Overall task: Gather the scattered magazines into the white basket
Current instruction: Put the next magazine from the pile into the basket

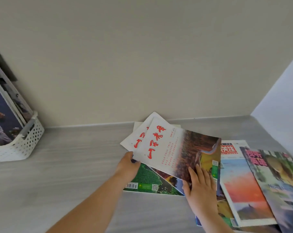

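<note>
A white magazine with red brush lettering (pixel 172 148) is tilted up off the pile in the middle of the grey table. My left hand (pixel 128 163) grips its lower left corner. My right hand (pixel 199 184) holds its lower right edge, fingers spread on the cover. A second white magazine with red lettering (pixel 139 133) lies just behind it. Under it lie a green-covered magazine (pixel 149 180) and others. The white perforated basket (pixel 24 145) stands at the far left with several magazines (pixel 3 113) upright in it.
More magazines lie fanned out at the right: one with a sunset cover (pixel 243 180) and one with pink lettering (pixel 280 175). A beige wall runs behind the table (pixel 66 174), and a lighter wall closes the right side.
</note>
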A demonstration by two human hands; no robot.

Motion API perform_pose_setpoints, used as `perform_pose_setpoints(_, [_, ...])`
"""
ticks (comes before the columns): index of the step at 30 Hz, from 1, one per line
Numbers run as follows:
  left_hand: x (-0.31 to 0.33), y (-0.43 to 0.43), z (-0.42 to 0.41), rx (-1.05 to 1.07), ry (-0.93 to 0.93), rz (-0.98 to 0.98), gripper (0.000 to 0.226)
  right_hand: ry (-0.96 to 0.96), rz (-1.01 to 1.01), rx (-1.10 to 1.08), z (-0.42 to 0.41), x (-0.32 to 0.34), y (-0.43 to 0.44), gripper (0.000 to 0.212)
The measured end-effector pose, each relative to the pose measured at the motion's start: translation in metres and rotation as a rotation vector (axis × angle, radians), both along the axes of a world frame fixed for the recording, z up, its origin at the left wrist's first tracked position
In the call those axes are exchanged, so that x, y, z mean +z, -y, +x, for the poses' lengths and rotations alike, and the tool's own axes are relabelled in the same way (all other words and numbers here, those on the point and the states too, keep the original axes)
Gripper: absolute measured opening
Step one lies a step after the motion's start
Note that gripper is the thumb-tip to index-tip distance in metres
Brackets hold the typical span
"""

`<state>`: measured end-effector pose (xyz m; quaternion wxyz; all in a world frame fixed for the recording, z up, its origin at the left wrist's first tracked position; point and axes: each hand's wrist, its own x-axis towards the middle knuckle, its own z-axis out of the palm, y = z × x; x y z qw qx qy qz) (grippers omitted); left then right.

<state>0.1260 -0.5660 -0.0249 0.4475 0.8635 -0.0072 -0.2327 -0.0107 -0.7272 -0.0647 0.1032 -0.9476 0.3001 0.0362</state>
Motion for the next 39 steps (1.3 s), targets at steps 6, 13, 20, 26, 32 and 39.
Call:
perform_pose_setpoints(6, [-0.01, 0.03, 0.022, 0.14, -0.113, 0.037, 0.038, 0.048, -0.004, 0.029, 0.0, -0.012, 0.01, 0.07])
perform_pose_setpoints(13, [0.007, 0.032, 0.012, 0.104, -0.066, -0.129, 0.018, 0.023, 0.06, 0.019, -0.001, -0.005, 0.009, 0.073])
perform_pose_setpoints(20, [0.054, 0.0, 0.003, 0.067, 0.152, -0.356, 0.03, 0.234, 0.116, 0.147, -0.011, 0.016, 0.008, 0.056])
perform_pose_setpoints(26, [0.106, -0.056, 0.002, -0.082, 0.357, -0.419, 0.031, 0.603, 0.257, -0.002, 0.018, 0.105, 0.009, 0.073])
perform_pose_setpoints(32, [0.141, -0.126, -0.007, -0.154, 0.459, -0.433, 0.03, 0.498, 0.599, 0.019, 0.05, 0.152, -0.02, 0.054])
perform_pose_setpoints(39, [0.17, -0.245, 0.018, 0.04, 0.585, -0.501, 0.029, 0.354, 0.652, 0.187, 0.091, 0.17, -0.129, 0.018])
